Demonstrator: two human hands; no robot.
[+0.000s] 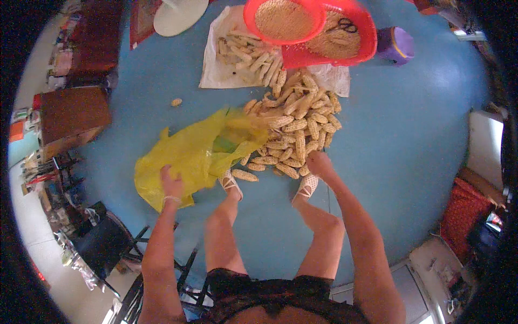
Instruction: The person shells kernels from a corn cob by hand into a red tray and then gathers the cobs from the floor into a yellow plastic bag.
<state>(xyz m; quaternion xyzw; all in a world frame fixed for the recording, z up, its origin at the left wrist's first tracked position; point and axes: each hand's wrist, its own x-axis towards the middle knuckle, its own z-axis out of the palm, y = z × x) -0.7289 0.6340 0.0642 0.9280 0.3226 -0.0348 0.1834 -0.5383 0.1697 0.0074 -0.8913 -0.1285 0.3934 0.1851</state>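
A yellow woven plastic sack [178,156] lies on the floor to the left, its right end blurred against a heap of dried corn cobs [299,133]. Over the sack's near part is my left hand [172,184], fingers apart; whether it touches the plastic is unclear. Something green [226,146] shows at the sack's right end. My right hand [319,164] is curled at the near right edge of the heap, just above my right shoe [307,184]. Its fingers are blurred, and I cannot tell if a cob is in them.
Beyond the heap, bare cobs [255,56] lie on a white sheet [210,75]. A red basin of kernels [289,20] overlaps a red scoop-shaped container [368,44]. A purple stool [398,46] stands right of them. One cob piece [176,102] lies alone. Black chair legs [186,263] are near my left arm.
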